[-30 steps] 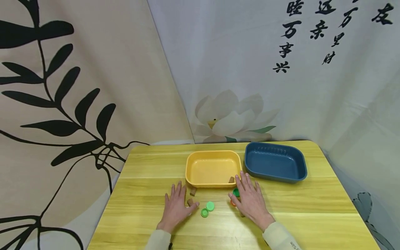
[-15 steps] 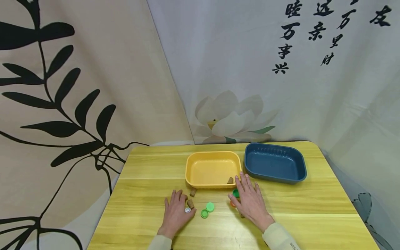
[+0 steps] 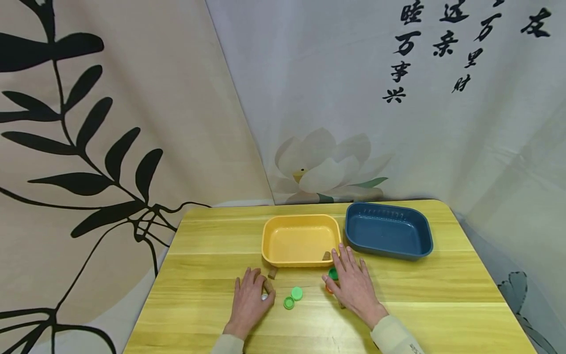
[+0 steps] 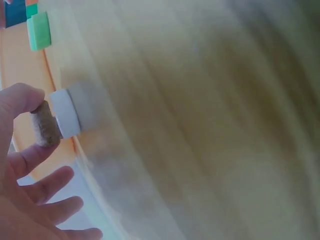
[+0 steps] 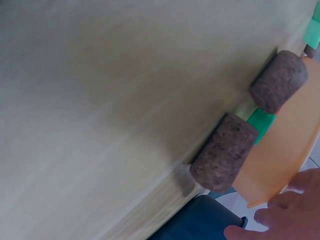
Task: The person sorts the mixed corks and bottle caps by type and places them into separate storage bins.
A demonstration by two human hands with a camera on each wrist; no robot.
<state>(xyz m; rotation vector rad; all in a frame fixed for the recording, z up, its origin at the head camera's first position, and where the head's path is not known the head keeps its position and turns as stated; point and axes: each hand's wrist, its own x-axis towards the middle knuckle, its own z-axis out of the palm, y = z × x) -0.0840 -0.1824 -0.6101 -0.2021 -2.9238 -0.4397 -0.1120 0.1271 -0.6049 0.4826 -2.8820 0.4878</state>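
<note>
My left hand [image 3: 249,302] pinches a brown cork [image 4: 45,125] by its two ends, between thumb and index finger, the other fingers spread. Right beside that cork is a white bottle cap [image 4: 65,113], mostly covered by the hand in the head view. My right hand [image 3: 355,287] lies open with straight fingers, its fingertips at the front right corner of the yellow tray [image 3: 274,263]. Near it are two corks [image 5: 225,152] and a dark green cap [image 3: 333,273], with an orange cap [image 3: 329,289] partly under the thumb.
Two light green caps [image 3: 297,293] lie between the hands. Another cork [image 3: 272,273] is at the yellow tray's front left, and one cork [image 3: 326,255] sits inside that tray. A blue tray [image 3: 389,231] stands at the back right of the wooden table [image 3: 442,305].
My left hand's fingers have gone from spread to bent, and its thumb and index finger have closed on the cork. My right hand stays in place.
</note>
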